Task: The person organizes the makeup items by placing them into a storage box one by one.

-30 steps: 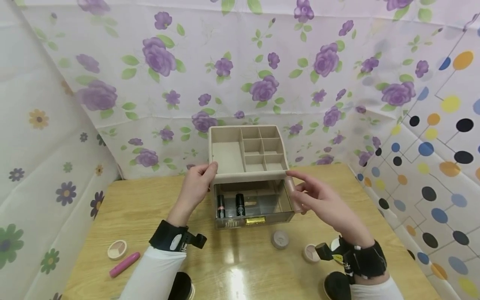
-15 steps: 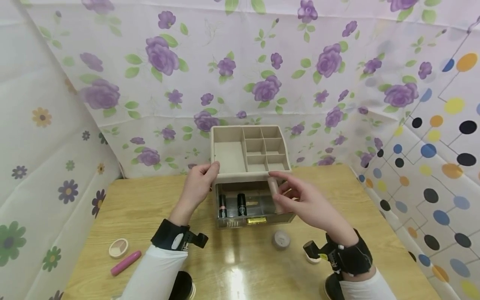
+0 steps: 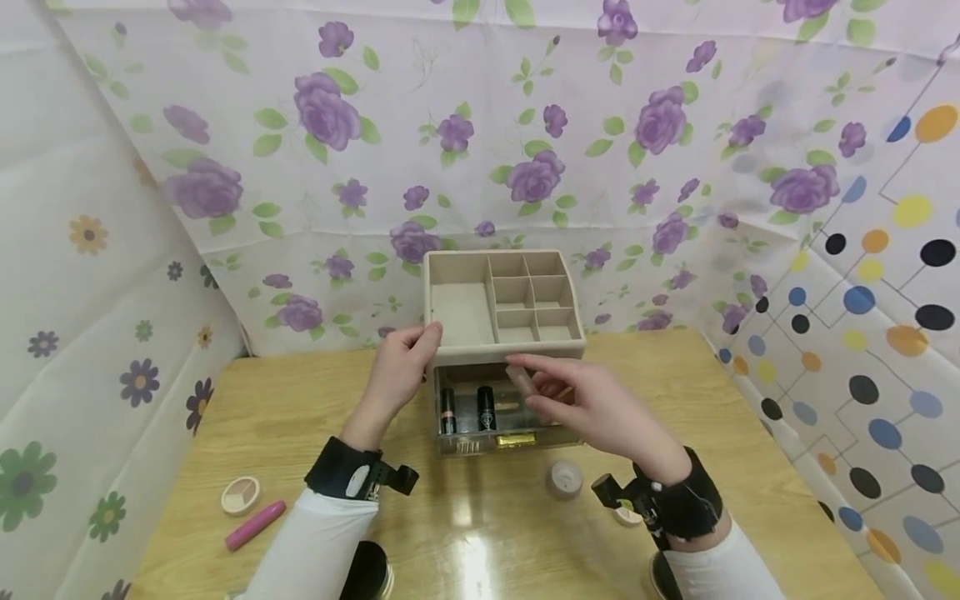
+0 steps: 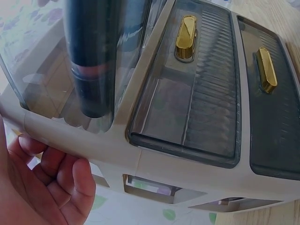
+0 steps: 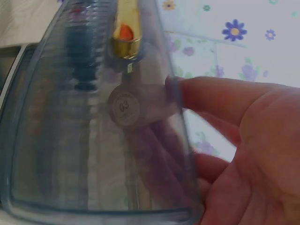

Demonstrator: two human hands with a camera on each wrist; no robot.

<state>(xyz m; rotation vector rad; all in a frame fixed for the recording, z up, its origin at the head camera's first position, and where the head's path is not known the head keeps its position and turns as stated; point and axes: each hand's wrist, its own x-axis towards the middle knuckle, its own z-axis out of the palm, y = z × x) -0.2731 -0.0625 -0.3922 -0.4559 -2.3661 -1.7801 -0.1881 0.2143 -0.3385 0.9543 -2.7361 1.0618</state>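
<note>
A beige makeup organizer [image 3: 463,315] with a divided top tray stands at the back of the table, its clear upper drawer [image 3: 468,447] pulled out. My left hand [image 3: 393,379] grips the organizer's left edge, thumb on the rim and fingers curled at its side. Two black lipstick tubes [image 3: 486,408] stand in the left part of the drawer. Over the drawer's right part, my right hand [image 3: 600,408] pinches a pale pink cosmetic tube [image 3: 521,380], tilted, between thumb and fingers. In the right wrist view the tube's round end [image 5: 125,107], marked 03, shows through the clear drawer front.
A three-shade compact [image 3: 241,496] and a bright pink tube [image 3: 256,525] lie at the left. A small grey jar [image 3: 564,479] stands before the drawer. The right wrist partly covers another round item [image 3: 628,517]. Dark round objects [image 3: 366,571] sit at the near edge. A flowered cloth [image 3: 322,208] hangs behind.
My right hand has moved left with the pale pink tube, from beside the drawer's right side to over its inside, and the tube now tilts. My left hand keeps its hold on the organizer.
</note>
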